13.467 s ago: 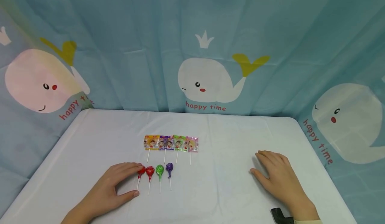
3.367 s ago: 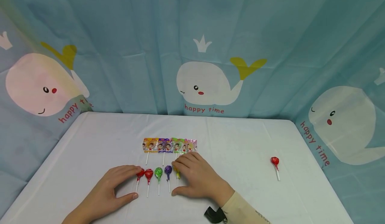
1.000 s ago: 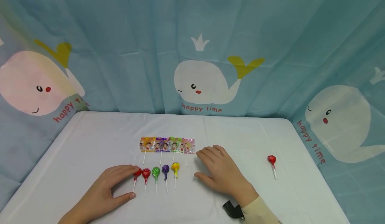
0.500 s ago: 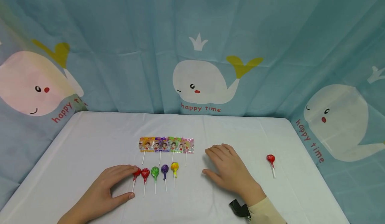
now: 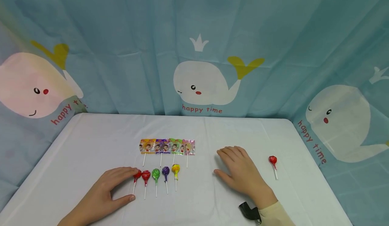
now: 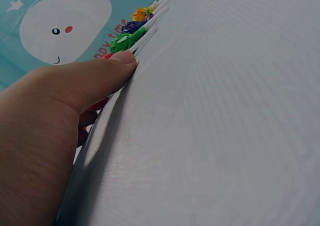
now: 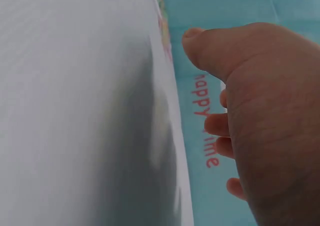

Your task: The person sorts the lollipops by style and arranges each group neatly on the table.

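In the head view my left hand rests at the left end of a front row of lollipops. Its fingertips touch the head of the leftmost red lollipop, while the thumb lies apart near the stick's lower end. Rightward follow a second red lollipop, a green lollipop, a purple lollipop and a yellow lollipop. Holding nothing, my right hand is over the tabletop, between that row and a lone red lollipop. The right wrist view shows its thumb extended, fingers loosely bent.
Behind the row lie several flat lollipops in printed wrappers, edge to edge: orange, purple, green and pink. A white cloth covers the table. A blue whale-print curtain hangs behind and at both sides.
The yellow lollipop has joined the row's right end since the oldest frame. My right hand has since let go of it and moved right. The left hand stays at the red lollipop.
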Demonstrator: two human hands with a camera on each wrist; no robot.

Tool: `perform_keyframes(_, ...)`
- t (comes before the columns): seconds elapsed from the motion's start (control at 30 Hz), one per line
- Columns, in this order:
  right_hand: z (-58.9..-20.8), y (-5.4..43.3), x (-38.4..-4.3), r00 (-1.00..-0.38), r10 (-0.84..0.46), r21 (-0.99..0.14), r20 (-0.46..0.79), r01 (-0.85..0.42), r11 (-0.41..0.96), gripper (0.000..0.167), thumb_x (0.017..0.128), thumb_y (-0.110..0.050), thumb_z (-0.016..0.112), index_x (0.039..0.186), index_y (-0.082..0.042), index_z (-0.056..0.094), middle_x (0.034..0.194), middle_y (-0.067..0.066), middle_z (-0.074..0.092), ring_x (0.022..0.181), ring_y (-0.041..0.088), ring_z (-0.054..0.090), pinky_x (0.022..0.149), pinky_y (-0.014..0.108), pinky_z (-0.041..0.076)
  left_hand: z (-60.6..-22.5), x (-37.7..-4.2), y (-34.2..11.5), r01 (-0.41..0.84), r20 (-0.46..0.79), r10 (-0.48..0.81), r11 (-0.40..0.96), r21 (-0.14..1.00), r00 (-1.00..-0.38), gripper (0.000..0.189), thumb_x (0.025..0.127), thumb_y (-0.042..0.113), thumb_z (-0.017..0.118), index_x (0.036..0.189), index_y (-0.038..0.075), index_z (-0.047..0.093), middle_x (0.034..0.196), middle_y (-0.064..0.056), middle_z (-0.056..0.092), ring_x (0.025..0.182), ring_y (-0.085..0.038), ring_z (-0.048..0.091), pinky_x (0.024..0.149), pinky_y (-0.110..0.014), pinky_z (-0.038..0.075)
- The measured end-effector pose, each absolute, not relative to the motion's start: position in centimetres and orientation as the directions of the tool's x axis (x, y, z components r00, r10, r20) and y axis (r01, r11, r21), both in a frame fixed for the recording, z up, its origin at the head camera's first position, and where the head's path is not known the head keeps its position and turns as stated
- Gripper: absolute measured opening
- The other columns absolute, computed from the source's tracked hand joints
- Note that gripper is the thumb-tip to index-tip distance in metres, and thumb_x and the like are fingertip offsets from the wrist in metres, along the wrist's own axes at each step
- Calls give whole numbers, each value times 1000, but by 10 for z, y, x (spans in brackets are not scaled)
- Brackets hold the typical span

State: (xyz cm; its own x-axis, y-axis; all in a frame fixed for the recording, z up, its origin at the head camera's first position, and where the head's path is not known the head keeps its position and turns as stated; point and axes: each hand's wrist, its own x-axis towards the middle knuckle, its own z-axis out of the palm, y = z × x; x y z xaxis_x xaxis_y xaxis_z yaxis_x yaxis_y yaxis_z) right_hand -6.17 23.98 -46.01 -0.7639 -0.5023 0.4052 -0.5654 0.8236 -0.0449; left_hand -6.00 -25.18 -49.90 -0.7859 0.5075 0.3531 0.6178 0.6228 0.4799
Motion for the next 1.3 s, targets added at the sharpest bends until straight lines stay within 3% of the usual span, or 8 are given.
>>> perform_keyframes(0.83, -466, 298, -50, -832, -365, -97, 418, -440, 893, 61, 92, -44, 84, 135, -2, 72, 134, 9, 71, 129, 34, 63, 115, 53, 42, -497, -59, -251, 635, 380, 508, 611, 473, -773, 81, 78, 39, 101, 150, 31, 67, 145, 13, 66, 134, -9, 55, 116, -9, 21)
perform_keyframes(1.07, -467, 314, -45, -835, -329, -109, 442, -414, 904, 58, 91, -38, 86, 133, -1, 72, 132, 10, 72, 128, 34, 64, 111, 56, 45, -498, -59, -251, 631, 377, 506, 616, 471, -776, 82, 77, 39, 102, 151, 32, 66, 147, 14, 66, 135, -9, 56, 117, -9, 21)
perform_keyframes(1.3, -464, 329, -37, -857, -277, -126, 434, -363, 923, 60, 91, -36, 87, 136, 0, 71, 135, 14, 71, 129, 38, 63, 111, 62, 43, -500, -61, -251, 676, 434, 518, 577, 458, -737, 83, 74, 34, 103, 149, 26, 68, 144, 8, 69, 134, -11, 56, 117, -12, 23)
